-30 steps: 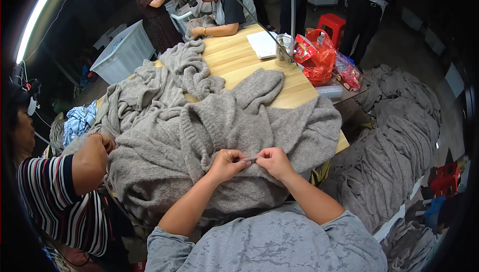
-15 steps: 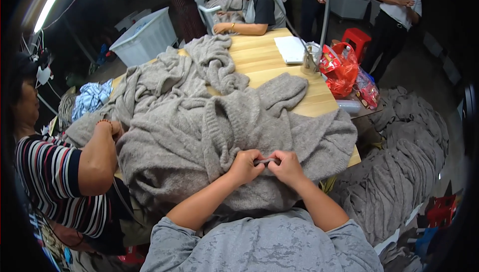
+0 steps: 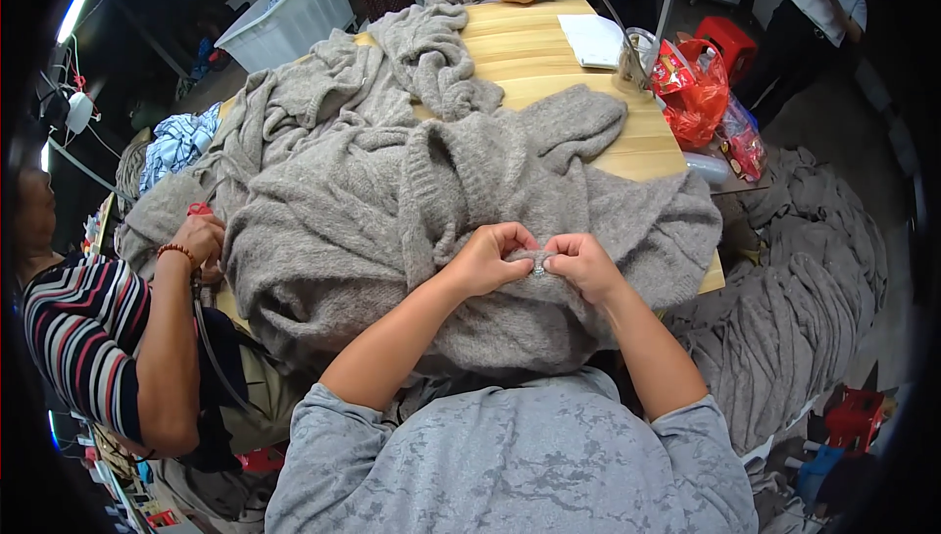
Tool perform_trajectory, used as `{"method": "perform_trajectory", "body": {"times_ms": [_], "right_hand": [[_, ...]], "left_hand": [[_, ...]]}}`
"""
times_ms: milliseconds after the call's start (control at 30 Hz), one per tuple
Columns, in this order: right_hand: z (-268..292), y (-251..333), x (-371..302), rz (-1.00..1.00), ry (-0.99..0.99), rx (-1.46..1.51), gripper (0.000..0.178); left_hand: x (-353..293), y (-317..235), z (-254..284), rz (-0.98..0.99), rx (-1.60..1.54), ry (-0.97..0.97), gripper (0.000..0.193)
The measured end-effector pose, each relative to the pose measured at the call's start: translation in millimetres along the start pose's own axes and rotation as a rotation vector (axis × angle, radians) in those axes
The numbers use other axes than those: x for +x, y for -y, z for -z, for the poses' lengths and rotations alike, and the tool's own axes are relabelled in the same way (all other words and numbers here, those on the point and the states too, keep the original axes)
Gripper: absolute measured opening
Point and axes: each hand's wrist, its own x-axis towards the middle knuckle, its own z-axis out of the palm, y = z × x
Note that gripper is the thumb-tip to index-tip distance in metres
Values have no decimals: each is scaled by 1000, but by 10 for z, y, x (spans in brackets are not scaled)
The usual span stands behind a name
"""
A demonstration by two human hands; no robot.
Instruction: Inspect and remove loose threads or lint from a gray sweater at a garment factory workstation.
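Observation:
A grey-brown knitted sweater lies bunched over the near part of the table, with its ribbed band running toward me. My left hand pinches a bit of the knit between thumb and fingers. Close beside it, my right hand pinches the same piece, thumb tips almost meeting. A small shiny, pale thing shows between the fingertips, too small to make out. The sweater's lower folds hang over the table edge in front of me.
To my left a person in a striped top holds a red-tipped tool with a hose at the knitwear. A white pad, a jar and a red plastic bag sit at the far right. Heaped knitwear lies right.
My view has tilted downward. Between my pinching fingertips a small shiny thing now shows on the knit. The striped-top person's hand has come up with a red-tipped tool.

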Motion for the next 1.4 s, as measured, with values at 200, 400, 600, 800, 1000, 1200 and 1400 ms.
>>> {"method": "perform_trajectory", "body": {"times_ms": [200,400,600,800,1000,1200,1400], "right_hand": [[190,-95,-190,-96,-16,-20,13],[465,-368,-765,-147,-259,-339,19],[456,-493,-840,18,-304,-232,13],[471,-413,-843,67,-310,-93,17],[304,-502,-720,152,-387,-97,15],[226,-520,-607,186,-371,5,16],[102,-450,-646,292,-483,-479,16]], "left_hand": [[51,82,59,31,46,5,21],[31,-121,-62,-97,336,-27,23],[207,-453,-514,-634,1074,132,34],[521,-414,-576,-148,913,535,29],[511,-329,-518,61,664,403,23],[528,-92,-427,80,422,419,13],[453,-16,-400,310,208,515,12]]}}
